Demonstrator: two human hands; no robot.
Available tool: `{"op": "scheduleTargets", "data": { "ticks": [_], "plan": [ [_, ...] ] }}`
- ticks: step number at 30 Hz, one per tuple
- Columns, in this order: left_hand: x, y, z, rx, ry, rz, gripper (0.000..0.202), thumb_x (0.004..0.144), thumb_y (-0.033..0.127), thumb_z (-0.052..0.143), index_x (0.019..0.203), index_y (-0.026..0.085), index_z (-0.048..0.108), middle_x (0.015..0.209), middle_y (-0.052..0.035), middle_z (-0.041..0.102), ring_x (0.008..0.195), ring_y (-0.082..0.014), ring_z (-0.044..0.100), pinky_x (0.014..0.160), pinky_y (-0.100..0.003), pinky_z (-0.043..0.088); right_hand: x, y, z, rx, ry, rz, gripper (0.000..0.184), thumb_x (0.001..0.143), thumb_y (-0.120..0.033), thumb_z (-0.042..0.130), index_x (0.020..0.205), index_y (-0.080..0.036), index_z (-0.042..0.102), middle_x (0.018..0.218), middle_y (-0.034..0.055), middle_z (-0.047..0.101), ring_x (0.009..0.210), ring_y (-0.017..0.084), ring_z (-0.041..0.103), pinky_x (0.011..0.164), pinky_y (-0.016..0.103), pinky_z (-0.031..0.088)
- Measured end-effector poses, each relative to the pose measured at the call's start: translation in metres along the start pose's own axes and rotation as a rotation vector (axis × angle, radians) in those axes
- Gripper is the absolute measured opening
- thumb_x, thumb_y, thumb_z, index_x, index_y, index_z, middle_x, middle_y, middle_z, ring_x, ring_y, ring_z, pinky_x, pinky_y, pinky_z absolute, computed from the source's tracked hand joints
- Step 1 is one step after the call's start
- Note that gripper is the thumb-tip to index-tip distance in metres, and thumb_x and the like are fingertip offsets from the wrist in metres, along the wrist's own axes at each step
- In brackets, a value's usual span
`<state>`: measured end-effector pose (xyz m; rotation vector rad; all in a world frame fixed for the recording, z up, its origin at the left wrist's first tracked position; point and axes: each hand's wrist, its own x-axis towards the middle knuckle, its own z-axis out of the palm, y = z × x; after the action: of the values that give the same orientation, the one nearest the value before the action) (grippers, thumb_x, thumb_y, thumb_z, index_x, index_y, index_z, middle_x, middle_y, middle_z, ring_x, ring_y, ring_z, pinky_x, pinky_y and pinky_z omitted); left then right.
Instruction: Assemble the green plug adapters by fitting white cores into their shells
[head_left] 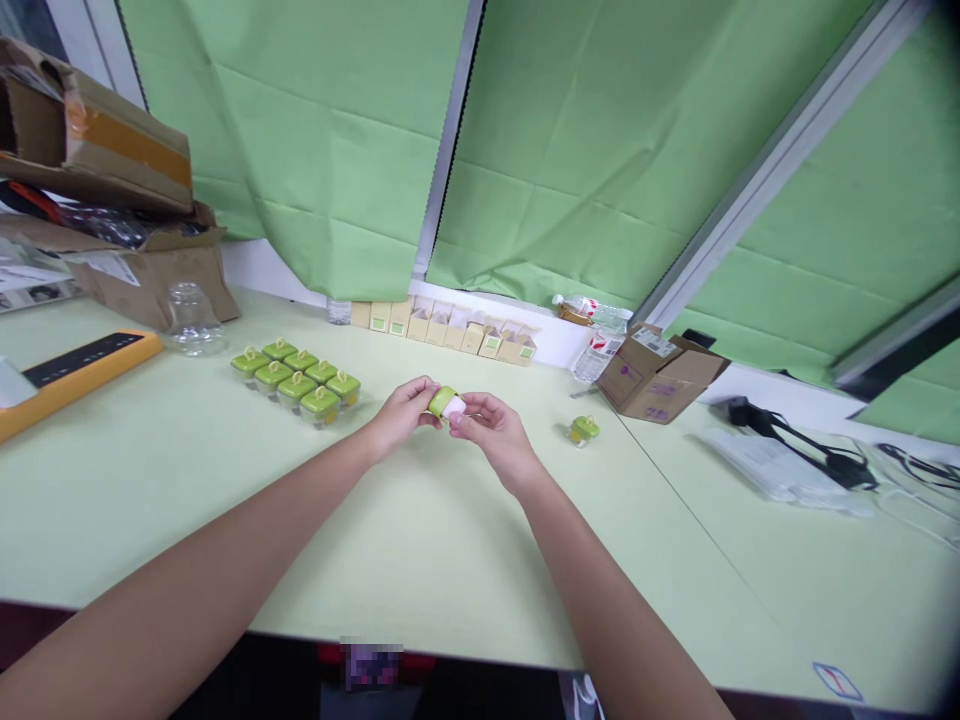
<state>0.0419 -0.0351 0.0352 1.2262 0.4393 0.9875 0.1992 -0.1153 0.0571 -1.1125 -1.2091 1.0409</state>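
Both hands meet over the middle of the pale green table (pixel 450 560), arms stretched well forward.

- Left hand (pixel 405 412): fingertips closed on the green lid end of a small jar (pixel 448 403).
- Right hand (pixel 491 428): fingertips clenched round the jar's whitish body end.
- The jar lies on its side between the two hands and appears lifted off the tabletop. One hand to each part probably gives separate control of lid and body. Whether the lid sits tight or loose cannot be told.

Surroundings:
- Left of the hands, six green-lidded jars (pixel 296 378) stand in a tidy two-row block, packed close, seemingly kept together as one batch.
- Right of the hands, a lone jar (pixel 583 430) stands upright, well apart from the block.
- At the back edge, a row of small cartons (pixel 442 325) lines the wall under the green curtain (pixel 337 150), out of the working space.
- An open cardboard box (pixel 656 375) sits near the lone jar.
- A glass dome (pixel 191 320) and an orange device (pixel 75 370) lie far left.
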Motion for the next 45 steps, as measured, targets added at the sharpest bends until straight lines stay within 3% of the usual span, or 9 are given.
{"op": "scheduleTargets", "data": {
  "ticks": [7, 13, 18, 22, 25, 27, 30, 37, 45],
  "plan": [
    [0.006, 0.000, -0.003, 0.222, 0.121, 0.093, 0.037, 0.077, 0.049, 0.074, 0.072, 0.016, 0.058, 0.069, 0.0005, 0.060, 0.066, -0.0115, 0.056, 0.064, -0.025, 0.047, 0.001, 0.000, 0.000, -0.018, 0.036, 0.027, 0.044, 0.068, -0.046, 0.085, 0.098, -0.021, 0.063, 0.095, 0.0020, 0.067, 0.085, 0.017, 0.069, 0.083, 0.039, 0.061],
    [0.004, -0.009, -0.006, 0.563, 0.040, 0.202, 0.031, 0.084, 0.044, 0.067, 0.071, 0.017, 0.057, 0.066, 0.0033, 0.056, 0.062, -0.0104, 0.049, 0.059, -0.024, 0.039, -0.003, -0.004, 0.001, -0.119, 0.003, 0.129, 0.043, 0.071, -0.048, 0.081, 0.100, -0.022, 0.062, 0.096, 0.0006, 0.064, 0.080, 0.014, 0.067, 0.081, 0.037, 0.061],
    [-0.002, -0.003, -0.003, 0.763, -0.004, 0.265, 0.029, 0.089, 0.045, 0.061, 0.078, 0.018, 0.061, 0.073, 0.0010, 0.063, 0.068, -0.0129, 0.057, 0.063, -0.025, 0.044, -0.002, -0.002, 0.000, -0.116, -0.048, 0.191, 0.040, 0.069, -0.042, 0.083, 0.099, -0.022, 0.066, 0.088, 0.0002, 0.066, 0.078, 0.016, 0.068, 0.086, 0.040, 0.059],
    [0.003, 0.006, -0.012, 0.873, 0.260, 0.444, 0.022, 0.094, 0.039, 0.052, 0.092, 0.020, 0.063, 0.102, -0.0056, 0.067, 0.097, -0.0189, 0.062, 0.073, -0.029, 0.049, 0.002, -0.001, -0.006, 0.086, 0.053, 0.214, 0.033, 0.067, -0.036, 0.082, 0.093, -0.022, 0.069, 0.086, 0.0011, 0.068, 0.080, 0.017, 0.069, 0.092, 0.041, 0.057],
    [0.010, 0.004, -0.028, 0.975, 0.398, 0.430, 0.021, 0.089, 0.035, 0.057, 0.103, 0.021, 0.063, 0.120, -0.0083, 0.063, 0.115, -0.0233, 0.058, 0.087, -0.034, 0.051, 0.005, 0.000, -0.014, 0.213, 0.157, 0.209, 0.025, 0.064, -0.031, 0.082, 0.080, -0.021, 0.066, 0.085, 0.0008, 0.067, 0.082, 0.019, 0.069, 0.092, 0.041, 0.057],
    [0.012, -0.002, -0.038, 1.041, 0.355, 0.306, 0.034, 0.082, 0.037, 0.064, 0.112, 0.021, 0.060, 0.128, -0.0102, 0.059, 0.120, -0.0262, 0.056, 0.093, -0.039, 0.050, 0.007, 0.002, -0.018, 0.229, 0.217, 0.204, 0.023, 0.063, -0.031, 0.082, 0.074, -0.021, 0.065, 0.082, 0.0008, 0.066, 0.083, 0.020, 0.068, 0.090, 0.041, 0.057],
    [0.009, -0.011, -0.042, 1.081, 0.136, 0.144, 0.049, 0.076, 0.038, 0.069, 0.120, 0.020, 0.058, 0.128, -0.0111, 0.060, 0.115, -0.0273, 0.061, 0.099, -0.042, 0.049, 0.009, 0.005, -0.020, 0.162, 0.281, 0.185, 0.023, 0.063, -0.032, 0.082, 0.074, -0.021, 0.066, 0.086, 0.0020, 0.068, 0.086, 0.019, 0.067, 0.088, 0.039, 0.056],
    [-0.007, -0.008, -0.016, 0.800, -0.223, 0.085, 0.067, 0.069, 0.028, 0.076, 0.131, 0.023, 0.053, 0.122, -0.0086, 0.067, 0.110, -0.0252, 0.066, 0.095, -0.039, 0.052, 0.009, 0.009, -0.013, -0.064, 0.165, -0.047, 0.030, 0.070, -0.044, 0.082, 0.088, -0.021, 0.075, 0.099, 0.0052, 0.075, 0.095, 0.020, 0.067, 0.095, 0.038, 0.050],
    [-0.011, -0.012, -0.007, 0.706, -0.278, 0.111, 0.067, 0.065, 0.027, 0.080, 0.128, 0.021, 0.057, 0.116, -0.0085, 0.068, 0.102, -0.0247, 0.066, 0.085, -0.035, 0.053, 0.007, 0.015, -0.006, -0.311, 0.007, -0.150, 0.027, 0.082, -0.046, 0.071, 0.093, -0.021, 0.075, 0.101, 0.0062, 0.076, 0.094, 0.022, 0.068, 0.090, 0.038, 0.053]
  ]
}}
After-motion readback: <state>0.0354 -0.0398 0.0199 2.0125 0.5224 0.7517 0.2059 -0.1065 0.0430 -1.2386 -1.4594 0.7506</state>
